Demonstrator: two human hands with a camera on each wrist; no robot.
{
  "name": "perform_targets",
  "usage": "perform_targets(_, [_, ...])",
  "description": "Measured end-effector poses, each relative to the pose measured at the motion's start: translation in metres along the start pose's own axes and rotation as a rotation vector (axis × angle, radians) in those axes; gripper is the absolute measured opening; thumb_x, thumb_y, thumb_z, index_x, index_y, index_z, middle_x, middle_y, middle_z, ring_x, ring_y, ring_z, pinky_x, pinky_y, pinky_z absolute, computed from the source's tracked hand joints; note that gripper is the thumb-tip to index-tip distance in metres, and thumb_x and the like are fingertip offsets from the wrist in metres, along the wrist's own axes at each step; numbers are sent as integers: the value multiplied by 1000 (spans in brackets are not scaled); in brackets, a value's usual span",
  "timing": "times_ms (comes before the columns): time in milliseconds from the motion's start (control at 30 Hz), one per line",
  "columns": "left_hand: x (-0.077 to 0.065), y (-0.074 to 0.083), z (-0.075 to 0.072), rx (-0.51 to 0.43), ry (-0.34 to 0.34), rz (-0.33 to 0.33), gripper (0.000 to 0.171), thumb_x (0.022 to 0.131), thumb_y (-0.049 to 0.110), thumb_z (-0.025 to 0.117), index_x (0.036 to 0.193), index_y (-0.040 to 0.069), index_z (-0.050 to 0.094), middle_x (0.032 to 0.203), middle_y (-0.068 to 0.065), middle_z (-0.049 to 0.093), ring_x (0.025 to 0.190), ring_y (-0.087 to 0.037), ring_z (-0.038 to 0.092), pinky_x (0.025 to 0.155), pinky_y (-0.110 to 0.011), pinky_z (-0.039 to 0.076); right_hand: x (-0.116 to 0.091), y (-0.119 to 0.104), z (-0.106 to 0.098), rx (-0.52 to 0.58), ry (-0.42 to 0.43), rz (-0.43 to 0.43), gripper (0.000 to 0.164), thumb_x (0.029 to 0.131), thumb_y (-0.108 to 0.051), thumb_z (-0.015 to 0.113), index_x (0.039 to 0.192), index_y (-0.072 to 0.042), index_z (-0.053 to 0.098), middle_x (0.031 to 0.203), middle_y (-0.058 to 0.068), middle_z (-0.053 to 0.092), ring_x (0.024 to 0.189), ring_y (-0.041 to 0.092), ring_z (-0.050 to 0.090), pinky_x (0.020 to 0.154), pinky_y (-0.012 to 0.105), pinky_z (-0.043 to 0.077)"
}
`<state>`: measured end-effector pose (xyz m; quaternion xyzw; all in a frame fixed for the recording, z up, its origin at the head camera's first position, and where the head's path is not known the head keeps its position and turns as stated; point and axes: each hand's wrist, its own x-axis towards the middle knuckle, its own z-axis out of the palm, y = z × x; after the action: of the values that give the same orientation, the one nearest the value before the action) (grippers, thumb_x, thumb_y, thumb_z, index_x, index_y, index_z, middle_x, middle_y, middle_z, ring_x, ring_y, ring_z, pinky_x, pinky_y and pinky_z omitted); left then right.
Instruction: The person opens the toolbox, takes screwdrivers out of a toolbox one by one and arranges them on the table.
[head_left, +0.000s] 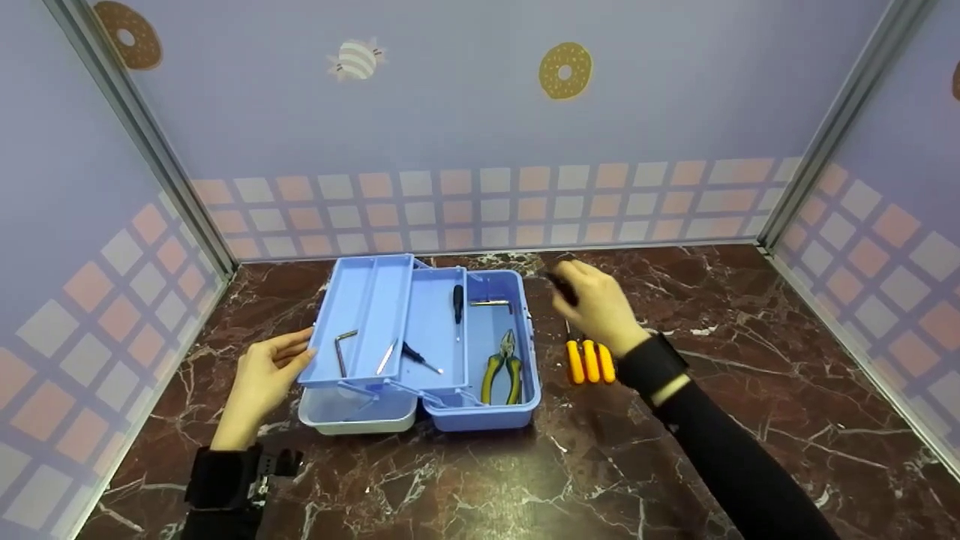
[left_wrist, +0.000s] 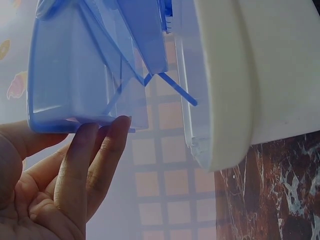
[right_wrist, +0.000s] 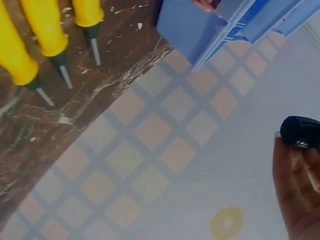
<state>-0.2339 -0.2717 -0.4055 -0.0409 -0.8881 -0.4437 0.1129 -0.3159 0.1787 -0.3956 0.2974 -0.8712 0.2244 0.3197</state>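
Note:
A blue toolbox (head_left: 480, 421) stands unfolded on the marbled table, its stepped trays spread to the left. My left hand (head_left: 262, 375) pinches the left edge of the upper tray (head_left: 358, 300), thumb and fingers on either side of its rim in the left wrist view. To the right of the box, my right hand (head_left: 600, 304) is raised above the table and grips a black handle (right_wrist: 300, 132). The rest of that tool is hidden by the hand. Below this hand lie three yellow-handled screwdrivers (head_left: 591, 361), their shafts pointing toward the back wall.
Pliers (head_left: 501, 371) and a hex key (head_left: 491, 303) lie in the deep compartment. The middle tray holds a black screwdriver (head_left: 458, 300) and another small dark one (head_left: 421, 358). Another hex key (head_left: 340, 351) is in the upper tray. A whitish lid (head_left: 360, 427) sits beneath the trays.

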Motion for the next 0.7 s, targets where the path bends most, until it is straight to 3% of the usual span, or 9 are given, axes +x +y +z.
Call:
perform_targets(100, [0,0,0,-6,4,3,37,96,8,62,131,-6,60,120,-28,66,105,-18,70,79,2,45,-12,8,-7,37,-6,121,14,82,0,68,94,-1,62,84,14,66,73,30,63,68,44,57])
perform_targets(200, [-1,1,0,-9,6,5,36,97,7,62,131,-6,60,120,-28,66,112,-37,66,79,2,45,-22,17,-12,35,-49,234,11,82,0,69,89,0,61,78,13,65,69,29,60,64,42,53])
perform_targets(333, [-1,1,0,-5,11,1,36,96,7,62,130,-5,60,120,-28,66,111,-35,67,80,2,45,-35,30,-16,-17,-178,391,10,82,-3,70,81,1,61,69,13,63,64,30,60,60,43,49])
perform_targets(467, [0,1,0,-6,12,0,37,96,6,63,130,-6,60,120,-28,66,110,-32,68,80,1,46,-48,43,-17,-55,-354,529,20,80,-7,70,65,-2,58,60,8,59,58,27,58,56,39,48])
perform_targets(567, [0,1,0,3,6,-2,37,96,7,62,131,-6,60,121,-27,66,111,-34,67,80,2,45,-57,52,-18,-40,-476,617,32,79,-6,68,54,-9,48,51,-1,45,47,17,46,48,29,38])
perform_targets(700, [-1,1,1,1,2,2,36,97,7,61,131,-6,60,121,-29,66,113,-38,65,79,2,44,-67,61,-17,-18,-555,670,37,78,-4,63,54,-15,37,49,-6,32,43,11,34,45,22,29])
